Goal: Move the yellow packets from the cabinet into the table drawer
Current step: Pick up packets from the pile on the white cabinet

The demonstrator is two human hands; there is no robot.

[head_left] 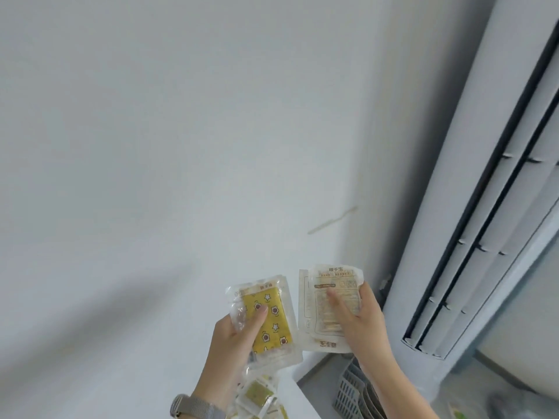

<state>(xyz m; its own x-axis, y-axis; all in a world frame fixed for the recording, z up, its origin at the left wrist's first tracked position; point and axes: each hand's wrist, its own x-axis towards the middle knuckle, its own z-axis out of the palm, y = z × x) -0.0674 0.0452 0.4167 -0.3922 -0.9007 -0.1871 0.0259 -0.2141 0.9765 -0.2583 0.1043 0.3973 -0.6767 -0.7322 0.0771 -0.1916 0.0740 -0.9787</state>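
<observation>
My left hand (239, 334) grips a small stack of yellow packets (273, 320), with star and flower print showing through clear wrap; my thumb lies across the front. My right hand (360, 316) holds other packets (320, 297) turned to their pale printed backs, thumb on the print. The two stacks are raised side by side in front of the white wall, nearly touching. More yellow packets (257, 394) lie below my left wrist at the bottom edge. Neither the cabinet nor the table drawer is in view.
A tall white standing air conditioner (472, 192) with dark vertical slots fills the right side. A grey slotted plastic basket (352, 391) stands on the floor at its foot. A white surface edge (302, 394) runs below the hands. A metal watch band (193, 405) is on my left wrist.
</observation>
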